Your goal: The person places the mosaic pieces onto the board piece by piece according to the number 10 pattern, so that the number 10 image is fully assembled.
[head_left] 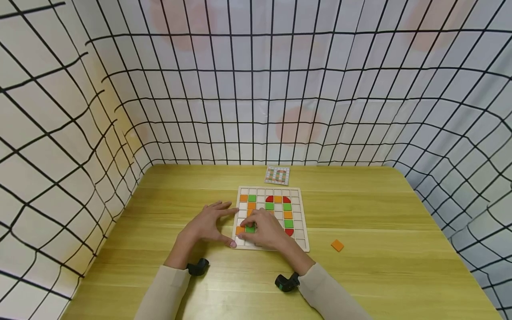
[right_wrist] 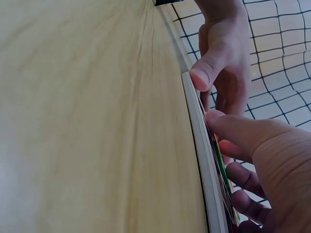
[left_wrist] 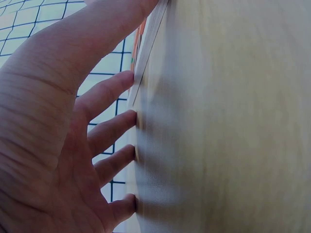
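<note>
A white gridded board (head_left: 299, 240) lies on the table with orange, green and red tiles set in its cells. My left hand (head_left: 206, 222) spreads its fingers along the board's left side, the thumb at the near left corner and the index fingertip at the left edge. My right hand (head_left: 266, 229) reaches over the board's lower left part, thumb and index finger pinching an orange tile (head_left: 240, 230) in the left column. Beside that lies a green tile (head_left: 250, 229). The right hand hides some middle cells. In the right wrist view, the right thumb (right_wrist: 233, 127) bends close over the board.
A small pattern card (head_left: 277, 175) lies behind the board. One loose orange tile (head_left: 337, 245) rests on the wooden table (head_left: 380, 213) to the right. Black netting (head_left: 272, 98) over white sheets surrounds the table at the back and sides.
</note>
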### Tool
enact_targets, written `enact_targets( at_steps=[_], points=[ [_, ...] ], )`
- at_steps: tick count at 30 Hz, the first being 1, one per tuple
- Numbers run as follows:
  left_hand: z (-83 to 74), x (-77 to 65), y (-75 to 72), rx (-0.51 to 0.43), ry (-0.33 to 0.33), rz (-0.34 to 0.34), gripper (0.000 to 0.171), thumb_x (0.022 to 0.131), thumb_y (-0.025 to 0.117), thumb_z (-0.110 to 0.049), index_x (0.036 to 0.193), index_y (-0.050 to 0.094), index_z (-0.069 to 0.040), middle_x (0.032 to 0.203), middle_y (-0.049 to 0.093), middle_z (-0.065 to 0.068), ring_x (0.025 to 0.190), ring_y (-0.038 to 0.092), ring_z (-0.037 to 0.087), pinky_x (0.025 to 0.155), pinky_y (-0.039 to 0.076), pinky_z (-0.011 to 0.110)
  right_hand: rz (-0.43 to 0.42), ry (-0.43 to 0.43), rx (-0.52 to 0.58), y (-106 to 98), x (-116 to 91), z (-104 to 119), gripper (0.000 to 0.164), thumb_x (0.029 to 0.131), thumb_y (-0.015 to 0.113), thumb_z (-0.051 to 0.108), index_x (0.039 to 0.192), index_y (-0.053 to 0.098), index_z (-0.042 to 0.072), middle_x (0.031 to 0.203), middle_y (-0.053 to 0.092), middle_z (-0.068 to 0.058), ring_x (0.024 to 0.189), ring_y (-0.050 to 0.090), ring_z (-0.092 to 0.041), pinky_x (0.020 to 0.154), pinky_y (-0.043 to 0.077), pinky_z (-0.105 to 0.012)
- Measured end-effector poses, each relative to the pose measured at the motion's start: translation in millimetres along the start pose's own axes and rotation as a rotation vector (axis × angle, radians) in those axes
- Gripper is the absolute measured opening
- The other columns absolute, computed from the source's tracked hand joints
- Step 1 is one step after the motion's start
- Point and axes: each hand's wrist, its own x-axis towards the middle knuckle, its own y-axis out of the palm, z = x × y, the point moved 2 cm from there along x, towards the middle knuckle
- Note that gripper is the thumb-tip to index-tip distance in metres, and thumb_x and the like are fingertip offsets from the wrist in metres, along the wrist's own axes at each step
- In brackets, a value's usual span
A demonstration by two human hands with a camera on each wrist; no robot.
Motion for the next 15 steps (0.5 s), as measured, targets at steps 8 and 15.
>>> enact_targets(
  at_steps=[8,15],
  points=[
    [-0.2,0.7,-1.0,-0.007,0.011,0.000,0.107,0.060,0.087,-0.075,0.152,0.053,-0.032,0.166,0.038,0.009,0.156,0.026,0.043,0.122,0.016,0.075,-0.006,0.031,0.116,-6.3,-1.3,-0.5,0.028,0.089,0.081,0.042,0.109,0.080,0.023,0.087,0.065,0.009,0.086,0.054,-0.010,0.078,0.046,-0.028],
    [-0.2,1.2,-1.0,-0.001,0.017,0.001,0.108,0.060,0.087,-0.074,0.153,0.052,-0.032,0.166,0.038,0.010,0.156,0.026,0.043,0.121,0.016,0.075,-0.047,0.023,0.206,-14.4,-7.5,-11.4,0.031,0.087,0.084,0.038,0.111,0.079,0.018,0.089,0.066,0.006,0.084,0.056,-0.011,0.077,0.051,-0.028]
  ],
)
